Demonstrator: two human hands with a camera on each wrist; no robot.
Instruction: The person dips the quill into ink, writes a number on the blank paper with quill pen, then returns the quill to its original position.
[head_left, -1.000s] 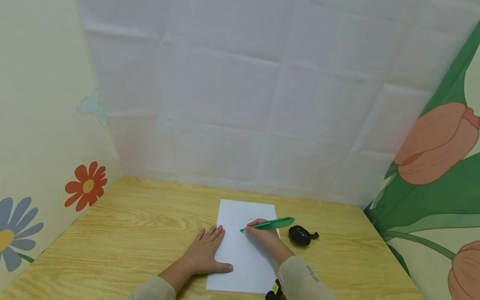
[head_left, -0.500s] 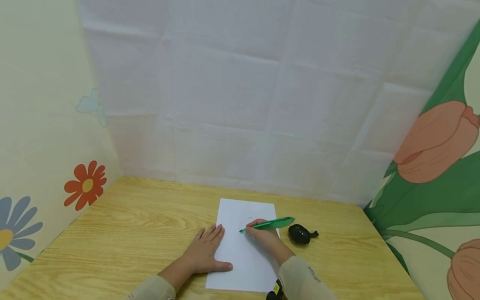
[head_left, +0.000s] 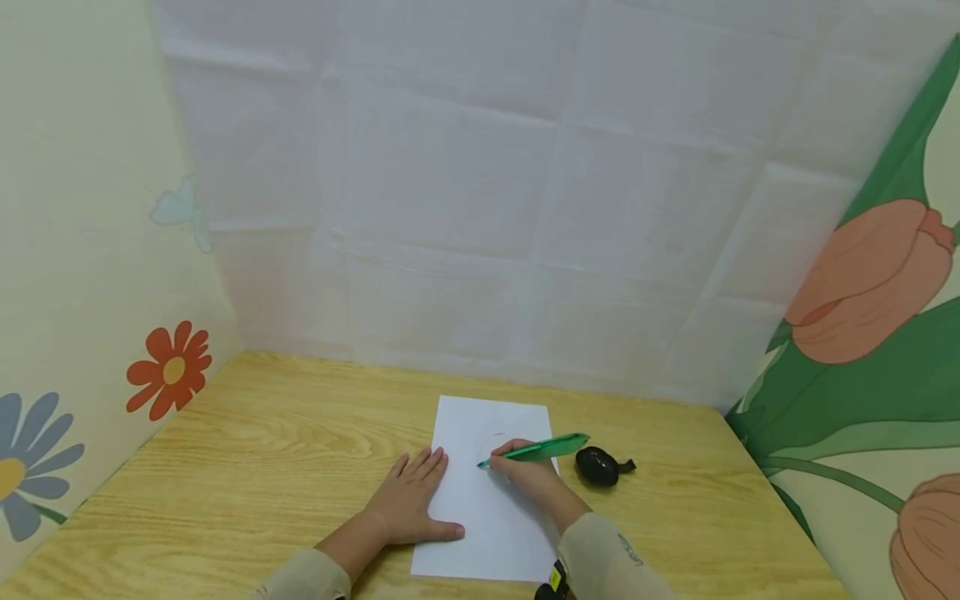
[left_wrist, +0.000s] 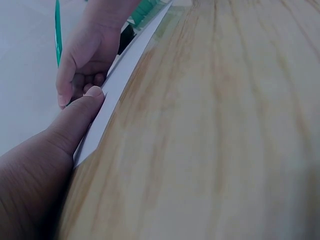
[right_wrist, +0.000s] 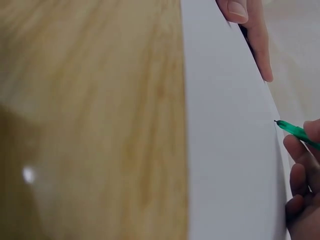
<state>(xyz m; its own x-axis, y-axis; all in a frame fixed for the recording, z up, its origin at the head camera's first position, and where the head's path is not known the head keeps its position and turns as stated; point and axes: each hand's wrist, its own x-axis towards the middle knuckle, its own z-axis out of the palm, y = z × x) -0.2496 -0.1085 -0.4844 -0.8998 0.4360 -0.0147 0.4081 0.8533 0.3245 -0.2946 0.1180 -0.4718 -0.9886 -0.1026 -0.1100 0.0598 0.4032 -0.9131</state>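
A white sheet of paper (head_left: 480,533) lies on the wooden table, with a few faint marks near its upper middle. My left hand (head_left: 411,498) rests flat on the sheet's left edge, fingers straight and thumb spread toward the lower part. My right hand (head_left: 531,479) pinches a green pen (head_left: 547,448) shaped like a leaf or feather, its wide end pointing right. The pen's dark tip meets the paper left of the fingers. In the right wrist view the green pen (right_wrist: 295,131) shows between thumb and fingers; the left wrist view has the left thumb (left_wrist: 75,117) on the sheet.
To the right of the paper sits a shiny black rounded object (head_left: 597,467) with a short tail. A black and yellow item (head_left: 553,581) shows by the right sleeve. White sheeting (head_left: 450,208) hangs behind the table (head_left: 300,433); flower-printed panels flank it.
The pen tip has shifted slightly down and left over the paper along with my right hand. My left hand keeps its place on the sheet.
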